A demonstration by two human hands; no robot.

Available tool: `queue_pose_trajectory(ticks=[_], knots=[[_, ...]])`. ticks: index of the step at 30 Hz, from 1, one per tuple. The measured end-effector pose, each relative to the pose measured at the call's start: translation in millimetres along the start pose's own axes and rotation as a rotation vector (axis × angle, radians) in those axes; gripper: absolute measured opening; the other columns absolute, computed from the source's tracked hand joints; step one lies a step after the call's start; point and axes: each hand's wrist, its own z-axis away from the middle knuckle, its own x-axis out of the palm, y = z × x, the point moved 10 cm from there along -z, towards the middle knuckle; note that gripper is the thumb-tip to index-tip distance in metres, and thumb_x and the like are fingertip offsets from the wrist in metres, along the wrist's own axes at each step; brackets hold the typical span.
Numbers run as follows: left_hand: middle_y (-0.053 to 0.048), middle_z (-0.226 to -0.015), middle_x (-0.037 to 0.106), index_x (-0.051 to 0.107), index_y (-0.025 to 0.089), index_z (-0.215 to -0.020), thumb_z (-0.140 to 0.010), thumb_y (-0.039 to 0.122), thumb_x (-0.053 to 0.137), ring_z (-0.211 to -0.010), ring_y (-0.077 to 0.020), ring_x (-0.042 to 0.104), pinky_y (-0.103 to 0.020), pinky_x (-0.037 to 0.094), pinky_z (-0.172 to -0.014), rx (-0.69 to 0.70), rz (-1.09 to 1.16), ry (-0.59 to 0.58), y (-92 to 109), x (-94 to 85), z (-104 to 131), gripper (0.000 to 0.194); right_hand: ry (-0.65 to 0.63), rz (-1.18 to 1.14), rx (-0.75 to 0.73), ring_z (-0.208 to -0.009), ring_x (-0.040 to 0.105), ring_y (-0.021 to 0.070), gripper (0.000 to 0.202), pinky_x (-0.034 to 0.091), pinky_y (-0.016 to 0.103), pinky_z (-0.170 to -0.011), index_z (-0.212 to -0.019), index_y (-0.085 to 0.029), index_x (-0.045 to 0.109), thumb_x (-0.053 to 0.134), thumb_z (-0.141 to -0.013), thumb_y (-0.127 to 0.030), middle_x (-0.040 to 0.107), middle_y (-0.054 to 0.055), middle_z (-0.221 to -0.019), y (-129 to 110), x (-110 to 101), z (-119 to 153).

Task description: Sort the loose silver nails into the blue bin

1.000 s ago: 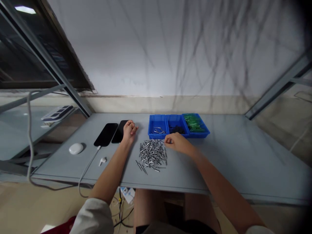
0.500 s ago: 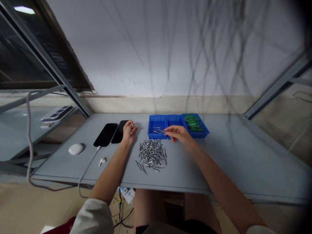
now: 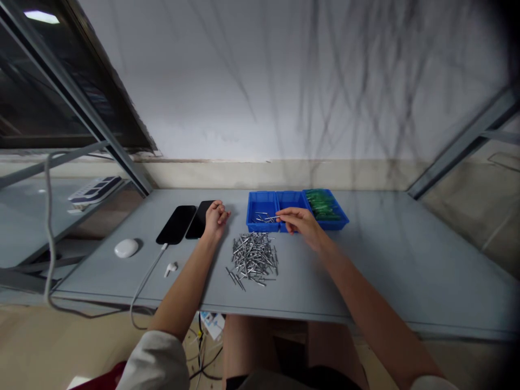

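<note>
Between the thumb and fingertips of my right hand [image 3: 299, 222] is a thin silvery blind rivet [image 3: 272, 218], pointing left over the left blue bin [image 3: 262, 203]. A few more rivets lie in the front of that bin. In front of the bins is a loose pile of blind rivets [image 3: 254, 257] on the table. My left hand [image 3: 216, 219] is curled into a loose fist, resting beside the right-hand phone, with no object showing in it. The middle blue bin [image 3: 290, 199] is partly hidden behind my right hand.
Green plastic-looking pieces [image 3: 322, 205] fill the right blue bin [image 3: 343, 221]. Two dark phones lie to the left, the nearer one [image 3: 176, 225] with a white cable [image 3: 148, 276] attached. A white earbud [image 3: 171, 268] and a rounded white case [image 3: 126, 248] sit farther left.
My right hand has shifted slightly right, and the rivet in its fingers now lies more level over the left bin. My left hand and the pile stay put.
</note>
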Motion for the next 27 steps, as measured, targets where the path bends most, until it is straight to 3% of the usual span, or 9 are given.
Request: queue_pose_trajectory(ticks=[3,8,14,17,23,27], knots=[[0.015,-0.052,0.041,0.046,0.019,-0.08,-0.064,0.0,0.048,-0.026,0.0029,0.02,-0.017,0.047,-0.058,0.001,-0.002,-0.005,0,0.7,0,0.025,0.01,0.082,-0.026,-0.045,0.047,0.0067,0.031,0.04,0.022,-0.042,-0.087,-0.016,0.071,0.068,-0.067,-0.038,0.071,0.006,-0.078,4,-1,-4],[0.015,-0.051,0.04,0.046,0.018,-0.08,-0.063,-0.001,0.047,-0.026,0.0026,0.02,-0.017,0.047,-0.059,0.0,-0.003,-0.005,0,1.8,1,0.026,0.008,0.193,-0.088,-0.043,0.05,0.0092,0.036,0.041,0.021,-0.041,-0.092,-0.013,0.07,0.068,-0.069,-0.041,0.062,0.0,-0.055,11,0,-8],[0.015,-0.052,0.042,0.046,0.018,-0.081,-0.061,-0.003,0.043,-0.026,0.0024,0.021,-0.017,0.047,-0.059,-0.006,-0.001,-0.018,-2,3.0,1,0.029,-0.057,0.245,-0.103,-0.05,0.055,0.0081,0.037,0.044,0.019,-0.041,-0.103,-0.015,0.068,0.064,-0.074,-0.038,0.071,0.008,-0.09,15,8,-6],[0.015,-0.052,0.041,0.047,0.018,-0.081,-0.062,-0.001,0.046,-0.026,0.0028,0.02,-0.017,0.046,-0.059,-0.004,0.0,-0.02,-2,3.0,0,0.027,-0.065,0.255,-0.098,-0.051,0.056,0.0075,0.037,0.044,0.019,-0.042,-0.106,-0.015,0.067,0.063,-0.076,-0.036,0.071,0.01,-0.098,14,8,-5],[0.015,-0.051,0.04,0.047,0.019,-0.081,-0.064,-0.001,0.049,-0.026,0.0028,0.02,-0.016,0.047,-0.059,-0.021,-0.003,-0.014,-2,5.5,3,0.026,-0.105,0.336,-0.103,-0.049,0.055,0.0079,0.029,0.043,0.02,-0.044,-0.097,-0.014,0.068,0.063,-0.077,-0.034,0.071,0.008,-0.086,14,14,-3],[0.015,-0.052,0.041,0.047,0.018,-0.08,-0.065,-0.001,0.05,-0.027,0.0027,0.02,-0.017,0.047,-0.058,-0.014,-0.005,-0.016,-1,6.1,3,0.025,-0.185,0.516,-0.117,-0.052,0.058,0.0107,0.026,0.042,0.021,-0.047,-0.096,-0.015,0.07,0.061,-0.078,-0.031,0.07,0.005,-0.077,14,25,3]])
